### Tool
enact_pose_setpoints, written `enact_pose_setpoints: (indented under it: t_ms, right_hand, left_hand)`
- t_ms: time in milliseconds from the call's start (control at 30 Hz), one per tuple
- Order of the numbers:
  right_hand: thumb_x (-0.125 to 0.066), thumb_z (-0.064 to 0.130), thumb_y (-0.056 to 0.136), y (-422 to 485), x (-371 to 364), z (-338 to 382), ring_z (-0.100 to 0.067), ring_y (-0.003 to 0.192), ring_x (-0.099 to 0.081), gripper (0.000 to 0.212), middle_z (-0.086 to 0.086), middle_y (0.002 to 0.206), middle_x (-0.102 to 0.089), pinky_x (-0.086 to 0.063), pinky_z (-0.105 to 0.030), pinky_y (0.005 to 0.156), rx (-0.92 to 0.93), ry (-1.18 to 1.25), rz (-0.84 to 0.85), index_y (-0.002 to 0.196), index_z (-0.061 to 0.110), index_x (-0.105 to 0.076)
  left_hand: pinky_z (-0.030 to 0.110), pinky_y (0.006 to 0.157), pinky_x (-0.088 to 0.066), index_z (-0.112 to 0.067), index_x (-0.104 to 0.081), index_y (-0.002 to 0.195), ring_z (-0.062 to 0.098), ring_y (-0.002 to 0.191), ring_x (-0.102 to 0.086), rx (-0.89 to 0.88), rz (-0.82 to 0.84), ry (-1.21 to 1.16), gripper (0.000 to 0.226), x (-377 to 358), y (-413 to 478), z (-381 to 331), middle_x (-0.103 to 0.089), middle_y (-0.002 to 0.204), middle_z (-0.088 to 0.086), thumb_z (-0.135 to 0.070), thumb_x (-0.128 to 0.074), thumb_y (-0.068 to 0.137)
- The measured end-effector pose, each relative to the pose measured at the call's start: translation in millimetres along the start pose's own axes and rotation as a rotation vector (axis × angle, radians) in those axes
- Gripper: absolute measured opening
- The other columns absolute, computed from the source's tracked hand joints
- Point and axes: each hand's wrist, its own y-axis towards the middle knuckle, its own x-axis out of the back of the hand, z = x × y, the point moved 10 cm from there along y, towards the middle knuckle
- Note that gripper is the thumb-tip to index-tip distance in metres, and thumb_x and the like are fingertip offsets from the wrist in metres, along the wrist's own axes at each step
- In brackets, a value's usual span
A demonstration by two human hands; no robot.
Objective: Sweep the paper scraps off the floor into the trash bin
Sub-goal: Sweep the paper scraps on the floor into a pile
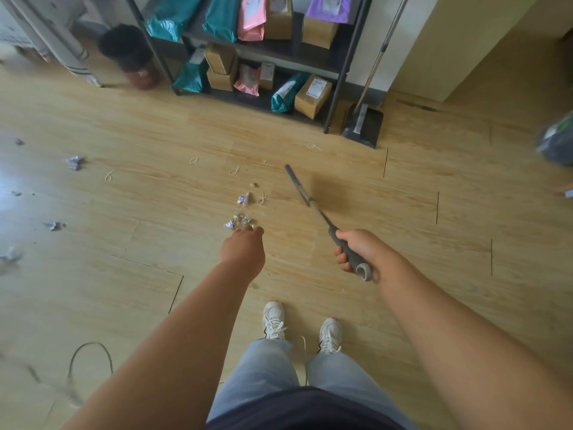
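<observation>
- Your right hand (pixel 356 249) is wrapped around the grey grip of the broom (pixel 298 184), thumb on top and fingers curled underneath; the shaft slants forward and to the left from it
- The broom's head sits low over the floor (pixel 434 274) and is blurred, just right of the nearest scraps
- Your left hand (pixel 243 249) reaches forward with its back to the camera; the fingers are hidden behind it, so you cannot tell whether they are spread or pinching anything
- The paper scraps (pixel 238 221) lie on the wooden boards: a crumpled silvery-purple cluster just past your left knuckles, another bit a little farther on, and others scattered well apart toward the left edge
- Thin pale loops (pixel 234 171) lie among them
- The trash bin (pixel 127 51), lined with a dark bag, stands far off at upper left, beside the shelf (pixel 280 51) of parcels
- A dustpan (pixel 366 125) leans upright at the shelf's right foot
- Your white shoes (pixel 274 319) stand side by side behind both hands
</observation>
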Motion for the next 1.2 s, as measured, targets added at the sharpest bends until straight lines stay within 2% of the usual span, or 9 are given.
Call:
enact_pose_setpoints:
  t_ms: [200,300,433,500,633,733,967,1067,1200]
  right_hand:
    - [-0.042,0.026,0.102,10,15,-14,-0.013,0.047,-0.041,0.019,-0.005,0.069,-0.044,-0.037,-0.015,0.033,-0.102,0.049,-0.089,0.112,0.011,-0.047]
    - [-0.042,0.029,0.101,9,3,-36,-0.012,0.046,-0.043,0.019,-0.004,0.065,-0.047,-0.038,-0.016,0.037,-0.155,0.000,-0.067,0.108,0.014,-0.050]
    - [-0.041,0.028,0.102,1,-6,-44,-0.010,0.043,-0.043,0.013,-0.003,0.063,-0.048,-0.039,-0.019,0.039,-0.127,0.038,0.008,0.110,0.022,-0.049]
    - [-0.041,0.027,0.102,-3,-1,-39,-0.011,0.045,-0.042,0.015,-0.004,0.065,-0.047,-0.038,-0.020,0.037,-0.093,0.024,0.028,0.115,0.023,-0.048]
    - [-0.042,0.029,0.102,0,18,-28,-0.012,0.043,-0.044,0.038,-0.005,0.066,-0.050,-0.038,-0.020,0.041,-0.020,-0.091,0.001,0.139,0.027,-0.044]
    - [-0.042,0.027,0.102,1,22,-24,-0.014,0.043,-0.046,0.040,-0.006,0.065,-0.052,-0.038,-0.020,0.042,0.019,-0.076,-0.028,0.141,0.027,-0.044]
    - [-0.045,0.025,0.100,-8,45,-33,-0.015,0.046,-0.046,0.040,-0.007,0.065,-0.051,-0.038,-0.019,0.037,0.068,-0.027,-0.192,0.139,0.027,-0.048]
    - [-0.049,0.025,0.099,-19,55,-48,-0.015,0.046,-0.046,0.038,-0.006,0.065,-0.050,-0.037,-0.017,0.035,0.066,0.057,-0.273,0.137,0.022,-0.050]
    - [-0.045,0.017,0.101,-23,52,-70,-0.015,0.040,-0.046,0.033,-0.007,0.062,-0.047,-0.035,-0.017,0.032,0.059,0.112,-0.391,0.133,0.013,-0.051]
  left_hand:
    - [0.037,0.094,-0.045,-0.016,-0.045,0.139,0.026,0.127,-0.047,-0.042,0.037,0.043,0.048,-1,17,6,-0.049,0.139,0.006,-0.003,-0.039,0.094]
    - [0.038,0.095,-0.045,-0.016,-0.046,0.139,0.026,0.126,-0.048,-0.065,0.066,0.066,0.047,-7,19,4,-0.048,0.139,0.006,-0.004,-0.039,0.094]
    - [0.037,0.096,-0.044,-0.016,-0.046,0.139,0.026,0.126,-0.048,-0.087,0.095,0.080,0.046,-13,21,-6,-0.049,0.139,0.006,-0.005,-0.038,0.095]
    - [0.037,0.095,-0.045,-0.017,-0.046,0.139,0.025,0.125,-0.048,-0.086,0.093,0.076,0.047,-14,21,-10,-0.050,0.137,0.005,-0.003,-0.038,0.094]
    - [0.038,0.097,-0.044,-0.017,-0.046,0.140,0.026,0.128,-0.045,-0.090,0.074,0.076,0.050,-10,19,-22,-0.048,0.139,0.006,-0.001,-0.038,0.093]
    - [0.037,0.095,-0.044,-0.018,-0.047,0.139,0.026,0.125,-0.048,-0.092,0.059,0.089,0.049,-5,17,-30,-0.049,0.137,0.006,-0.002,-0.040,0.093]
    - [0.039,0.092,-0.048,-0.017,-0.047,0.138,0.026,0.121,-0.050,-0.165,0.060,0.140,0.052,-4,17,-49,-0.052,0.133,0.005,0.002,-0.038,0.090]
    - [0.038,0.093,-0.047,-0.016,-0.045,0.139,0.025,0.123,-0.048,-0.245,0.086,0.181,0.054,-9,18,-55,-0.050,0.134,0.004,0.003,-0.037,0.090]
    - [0.039,0.092,-0.047,-0.015,-0.046,0.138,0.024,0.124,-0.046,-0.384,0.108,0.237,0.052,-6,27,-60,-0.049,0.133,0.004,0.004,-0.037,0.090]
